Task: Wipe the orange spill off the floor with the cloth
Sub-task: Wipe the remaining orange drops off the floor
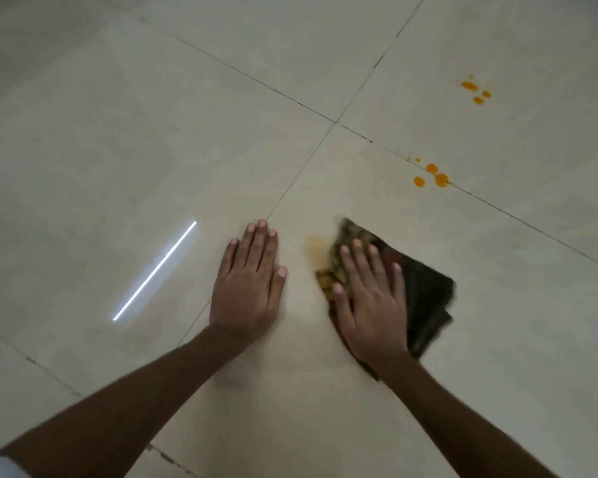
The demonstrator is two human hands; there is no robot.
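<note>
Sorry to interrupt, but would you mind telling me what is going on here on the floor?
A person is wiping an orange spill off the tiled floor. The right hand presses a dark cloth flat beside a faint orange smear. The left hand rests flat on the tile. Two clusters of orange drops lie farther away, untouched.

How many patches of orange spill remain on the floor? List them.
3: a faint smear beside the cloth, a cluster farther right, another beyond. More may hide under the cloth.
</note>
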